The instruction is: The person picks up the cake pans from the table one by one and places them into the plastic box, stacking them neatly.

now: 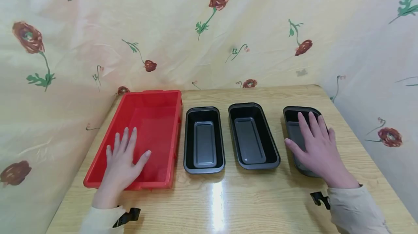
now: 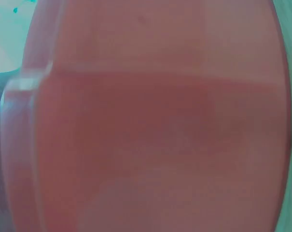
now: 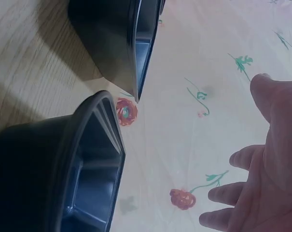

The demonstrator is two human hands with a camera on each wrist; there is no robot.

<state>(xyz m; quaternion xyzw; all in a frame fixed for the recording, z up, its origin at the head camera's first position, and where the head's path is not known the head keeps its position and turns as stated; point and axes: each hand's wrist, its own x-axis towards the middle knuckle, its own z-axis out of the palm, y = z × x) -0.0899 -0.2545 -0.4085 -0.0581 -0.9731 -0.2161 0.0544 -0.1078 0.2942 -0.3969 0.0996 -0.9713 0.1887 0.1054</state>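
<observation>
My left hand (image 1: 121,165) hovers over the near left part of a shallow red plastic tray (image 1: 155,132), fingers spread and nothing in its grasp. In the left wrist view the red tray (image 2: 160,125) fills nearly the whole picture. Over at the right, my right hand (image 1: 318,148) is held above a dark metal loaf pan (image 1: 293,130), covering part of it. Its fingers are straight and apart. The right wrist view shows that hand (image 3: 273,164) beside a loaf pan (image 3: 32,169), with a gap between them.
Two more dark loaf pans stand in the middle, one upright in line (image 1: 204,143) and one slightly angled (image 1: 249,139). The light wooden table (image 1: 254,197) ends at a flower-patterned cloth (image 1: 183,27) behind and at both sides.
</observation>
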